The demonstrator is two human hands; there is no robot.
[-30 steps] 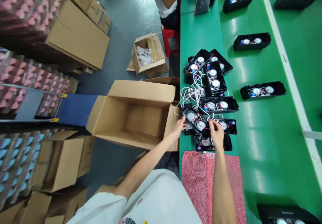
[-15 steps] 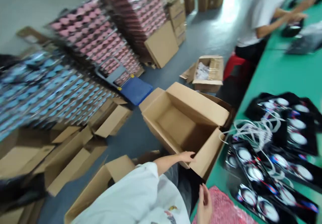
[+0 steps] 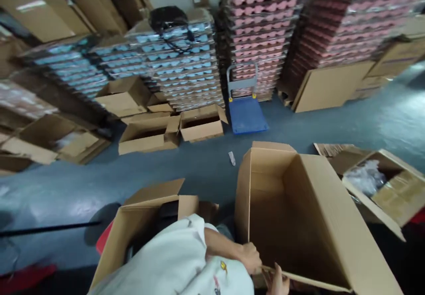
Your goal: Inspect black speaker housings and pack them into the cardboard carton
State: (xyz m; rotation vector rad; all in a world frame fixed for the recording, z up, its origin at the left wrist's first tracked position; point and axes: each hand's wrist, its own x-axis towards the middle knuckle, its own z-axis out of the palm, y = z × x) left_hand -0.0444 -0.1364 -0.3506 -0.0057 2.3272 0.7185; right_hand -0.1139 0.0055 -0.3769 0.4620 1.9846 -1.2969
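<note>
A large open cardboard box [image 3: 299,206] stands on the floor right in front of me, its inside bare. My left hand [image 3: 249,258] is closed on the box's near flap at the bottom edge. My right hand [image 3: 278,285] shows only in part at the bottom of the view, fingers against the same flap from below; whether they grip it I cannot tell. My white sleeve [image 3: 179,264] fills the lower middle.
Another open carton [image 3: 139,224] sits at my left, a carton with plastic bags [image 3: 381,184] at the right. A blue hand trolley [image 3: 247,113] stands before stacked pink [image 3: 265,34] and blue trays [image 3: 172,60]. Several open cartons [image 3: 149,133] lie on the grey floor.
My view has swung left, away from the green table and black trays, onto the floor. Both hands left the black trays; my left hand now grips the big box's flap.
</note>
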